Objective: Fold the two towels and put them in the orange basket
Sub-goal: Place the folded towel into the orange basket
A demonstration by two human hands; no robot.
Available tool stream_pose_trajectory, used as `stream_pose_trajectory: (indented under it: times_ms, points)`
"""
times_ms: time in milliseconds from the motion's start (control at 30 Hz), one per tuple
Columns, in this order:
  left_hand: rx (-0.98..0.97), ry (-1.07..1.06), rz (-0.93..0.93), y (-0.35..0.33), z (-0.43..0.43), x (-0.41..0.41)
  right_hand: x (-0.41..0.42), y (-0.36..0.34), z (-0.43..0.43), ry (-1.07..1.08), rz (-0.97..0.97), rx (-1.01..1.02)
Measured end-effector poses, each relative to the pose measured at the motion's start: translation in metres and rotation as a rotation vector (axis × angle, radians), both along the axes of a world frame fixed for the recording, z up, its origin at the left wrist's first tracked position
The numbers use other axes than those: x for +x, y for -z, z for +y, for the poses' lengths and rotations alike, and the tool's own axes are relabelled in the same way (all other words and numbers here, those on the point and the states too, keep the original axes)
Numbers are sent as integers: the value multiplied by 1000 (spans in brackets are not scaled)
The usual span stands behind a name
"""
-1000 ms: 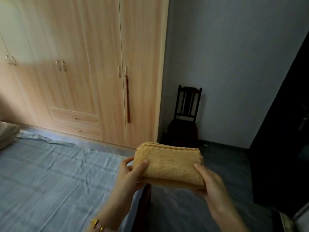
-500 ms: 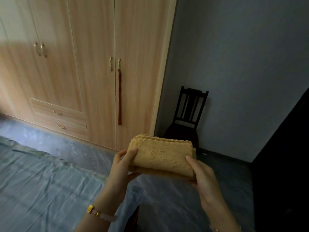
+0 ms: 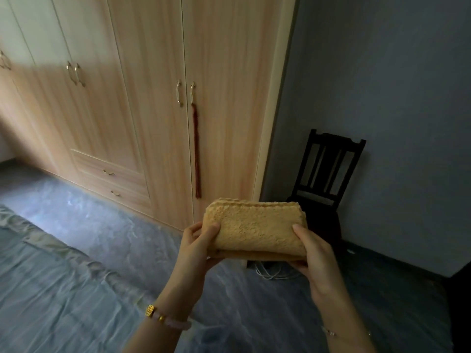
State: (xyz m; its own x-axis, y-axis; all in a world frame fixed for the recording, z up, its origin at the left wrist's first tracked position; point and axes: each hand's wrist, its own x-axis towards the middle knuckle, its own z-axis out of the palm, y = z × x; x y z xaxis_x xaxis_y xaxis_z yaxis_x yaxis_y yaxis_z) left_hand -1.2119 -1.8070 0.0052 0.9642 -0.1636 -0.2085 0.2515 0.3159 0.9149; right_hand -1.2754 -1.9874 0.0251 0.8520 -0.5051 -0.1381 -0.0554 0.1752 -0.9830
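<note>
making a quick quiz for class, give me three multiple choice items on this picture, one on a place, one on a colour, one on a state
1. Where does the dark chair stand?
A. against the wall right of the wardrobe
B. on the bed
C. inside the wardrobe

2. What colour is the towel?
A. blue
B. tan yellow
C. white

3. What state is the towel in?
A. spread flat on the bed
B. hanging from a wardrobe handle
C. folded and held in the air by both hands

Answers:
1 A, the chair backs onto the grey wall beside the wardrobe.
2 B, its fluffy surface is tan yellow.
3 C, the left hand and the right hand each grip one end of the folded bundle above the bed.
</note>
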Motion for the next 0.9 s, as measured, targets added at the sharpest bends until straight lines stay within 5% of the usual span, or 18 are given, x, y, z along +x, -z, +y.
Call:
stream_pose_trajectory:
  times_ms: [467,900]
  points:
    - [18,-504,40,17,-100,154,224,12,-100,-377,72,15]
    - [36,-922,96,45,-36,249,384,38,-30,-779,92,13]
